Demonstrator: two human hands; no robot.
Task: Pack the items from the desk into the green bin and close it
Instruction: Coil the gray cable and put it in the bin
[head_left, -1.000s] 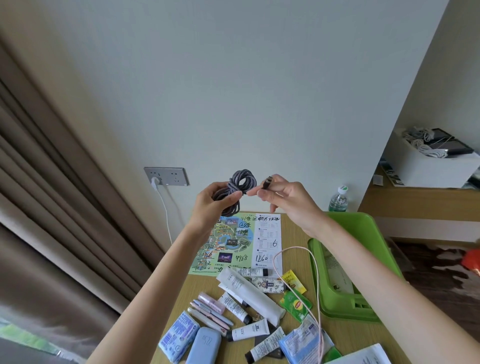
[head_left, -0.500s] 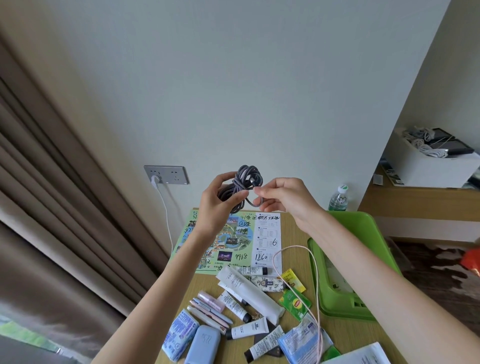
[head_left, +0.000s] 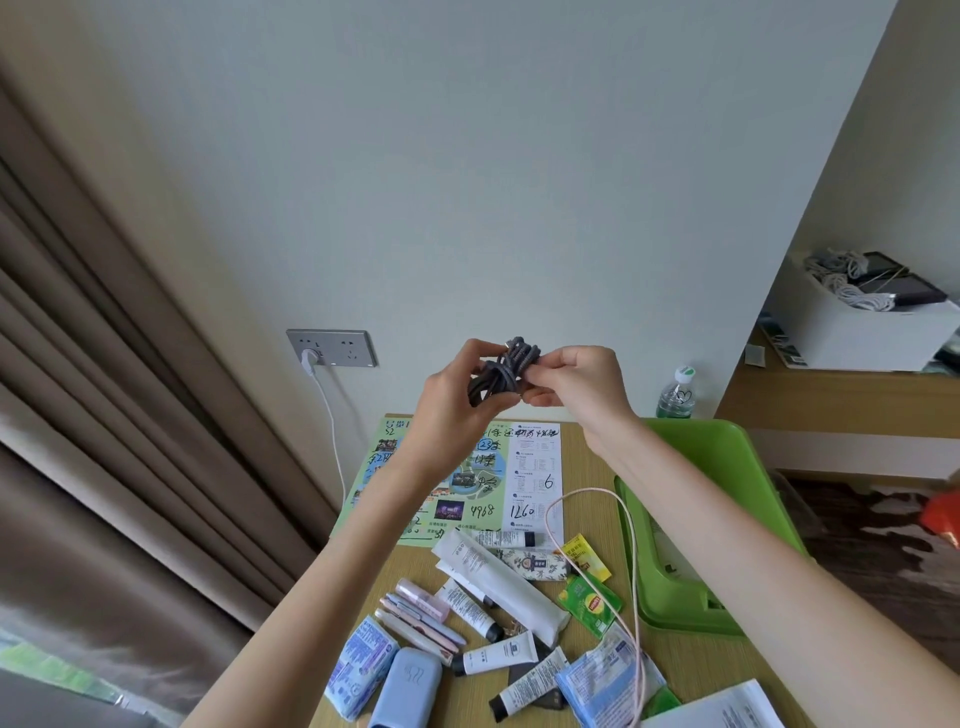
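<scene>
A coiled grey braided cable (head_left: 501, 370) is held up in front of the wall, above the desk's far end. My left hand (head_left: 453, 391) grips the coil from the left, and my right hand (head_left: 574, 382) pinches its right side. The green bin (head_left: 691, 525) lies open on the desk's right side, below my right forearm. A pink cable (head_left: 631, 561) loops over the desk beside the bin. White tubes (head_left: 501, 584), pens (head_left: 421, 618), tissue packs (head_left: 361, 660), a blue case (head_left: 408, 688) and tea sachets (head_left: 589, 603) lie scattered on the wooden desk (head_left: 589, 457).
A colourful map sheet (head_left: 483, 488) lies at the desk's far end. A water bottle (head_left: 678, 392) stands behind the bin. A wall socket (head_left: 330, 347) with a white plug is at left, next to curtains (head_left: 104, 415). A white box (head_left: 862, 322) sits on a shelf at right.
Both hands have closed in on the coil. My right hand, which earlier held the cable's plug end apart from the coil, now pinches the bundle itself, which looks tighter.
</scene>
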